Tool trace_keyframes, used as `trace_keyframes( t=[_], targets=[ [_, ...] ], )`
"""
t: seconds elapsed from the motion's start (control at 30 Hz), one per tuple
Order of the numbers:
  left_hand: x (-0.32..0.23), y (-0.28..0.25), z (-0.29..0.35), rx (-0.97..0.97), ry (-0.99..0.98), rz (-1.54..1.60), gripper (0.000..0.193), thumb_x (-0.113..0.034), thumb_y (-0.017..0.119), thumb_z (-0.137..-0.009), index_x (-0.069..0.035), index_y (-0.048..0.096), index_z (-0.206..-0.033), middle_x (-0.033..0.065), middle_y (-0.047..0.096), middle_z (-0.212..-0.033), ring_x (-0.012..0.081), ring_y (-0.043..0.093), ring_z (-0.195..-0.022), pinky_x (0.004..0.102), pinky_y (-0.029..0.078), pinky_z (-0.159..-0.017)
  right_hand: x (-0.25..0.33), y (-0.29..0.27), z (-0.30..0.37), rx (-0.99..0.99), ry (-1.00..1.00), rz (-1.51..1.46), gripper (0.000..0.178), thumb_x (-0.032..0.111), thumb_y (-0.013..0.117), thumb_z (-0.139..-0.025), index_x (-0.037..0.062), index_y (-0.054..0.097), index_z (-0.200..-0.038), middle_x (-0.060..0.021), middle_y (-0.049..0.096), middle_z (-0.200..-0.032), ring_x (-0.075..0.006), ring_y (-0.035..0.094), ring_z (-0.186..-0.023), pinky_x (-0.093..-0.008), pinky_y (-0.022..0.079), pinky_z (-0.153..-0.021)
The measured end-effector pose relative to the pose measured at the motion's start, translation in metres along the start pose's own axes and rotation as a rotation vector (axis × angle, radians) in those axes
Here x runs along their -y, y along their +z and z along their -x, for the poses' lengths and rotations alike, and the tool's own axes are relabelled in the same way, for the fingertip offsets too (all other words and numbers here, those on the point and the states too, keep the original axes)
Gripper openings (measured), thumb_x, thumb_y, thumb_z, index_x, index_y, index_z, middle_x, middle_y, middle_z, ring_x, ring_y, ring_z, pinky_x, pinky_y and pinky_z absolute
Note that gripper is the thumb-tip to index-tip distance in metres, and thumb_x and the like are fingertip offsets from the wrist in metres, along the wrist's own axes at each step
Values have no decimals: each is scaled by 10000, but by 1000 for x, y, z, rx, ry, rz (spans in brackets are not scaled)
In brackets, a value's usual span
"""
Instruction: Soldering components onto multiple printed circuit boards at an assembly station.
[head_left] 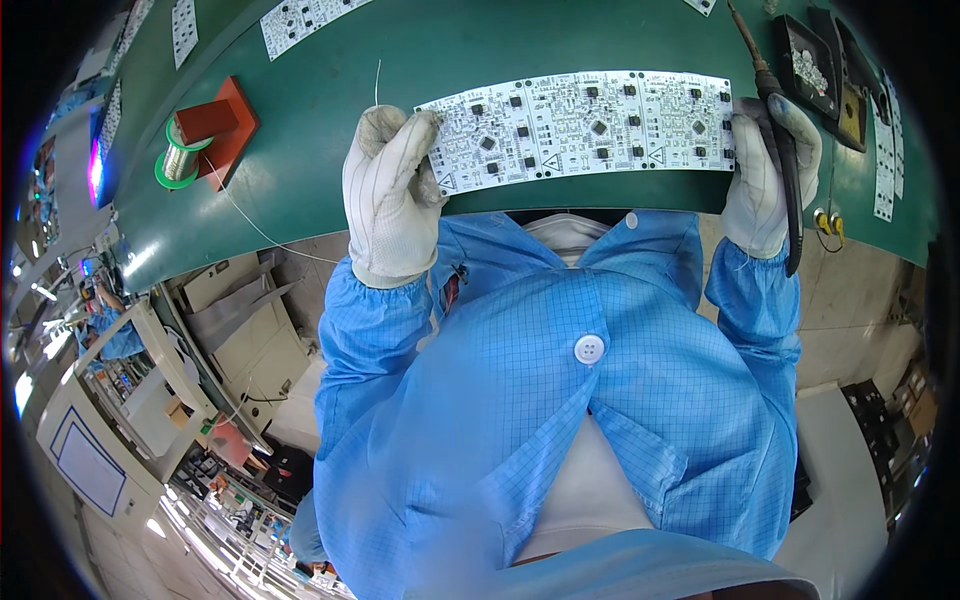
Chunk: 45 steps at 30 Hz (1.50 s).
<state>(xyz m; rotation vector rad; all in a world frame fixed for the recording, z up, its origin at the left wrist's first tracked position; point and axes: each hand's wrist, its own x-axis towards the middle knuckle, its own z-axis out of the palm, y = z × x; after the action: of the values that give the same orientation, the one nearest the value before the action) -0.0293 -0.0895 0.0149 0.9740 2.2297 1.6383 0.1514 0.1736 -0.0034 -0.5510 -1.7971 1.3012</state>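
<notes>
Nearest you, your blue smock (pixel 560 400) fills the lower view, and both gloved hands reach up to the green tabletop (pixel 330 170). Your left hand (pixel 388 195) has its grip closed on the left end of the long white circuit board panel (pixel 585 125), which lies along the near edge; your right hand (pixel 765 175) holds the right end together with a soldering iron (pixel 775 110). Farther left stands a solder spool (pixel 178 155) on a red holder (pixel 222 120)
</notes>
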Motion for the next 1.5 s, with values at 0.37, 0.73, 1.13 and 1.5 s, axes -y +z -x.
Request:
trace_keyframes(
  t=[0.37,0.73,1.13,1.5],
  targets=[
    [-7,-29,-3,-46,235,-420,141,111,564,-840,35,610,-950,77,543,-879,137,527,-756,279,452,-622,18,9,-1,-26,213,-23,299,1,657,-866,65,565,-1143,-125,686,-996,-140,635,-773,-269,524,-706],
    [-7,-173,-106,-339,26,-666,314,40,599,-776,45,634,-1088,153,561,-1000,240,600,-830,331,505,-721,-7,5,-189,297,-185,590,304,149,664,-894,96,581,-1182,-100,685,-1032,-207,667,-929,-312,507,-824],
    [46,-60,-285,-376,135,-40,326,-87,600,-867,30,480,-1146,216,635,-1049,299,678,-769,344,558,-750,-91,127,-311,203,-171,1168,450,458,619,-884,171,523,-1216,-185,680,-1052,-403,660,-932,-507,522,-772],
    [-42,-127,-66,-201,-426,288,410,-246,644,-852,80,443,-998,261,609,-1154,139,598,-564,229,447,-420,-96,97,-356,162,-125,1169,529,143,547,-849,123,432,-1364,-258,672,-1000,-436,653,-914,-537,504,-783]
  ],
)
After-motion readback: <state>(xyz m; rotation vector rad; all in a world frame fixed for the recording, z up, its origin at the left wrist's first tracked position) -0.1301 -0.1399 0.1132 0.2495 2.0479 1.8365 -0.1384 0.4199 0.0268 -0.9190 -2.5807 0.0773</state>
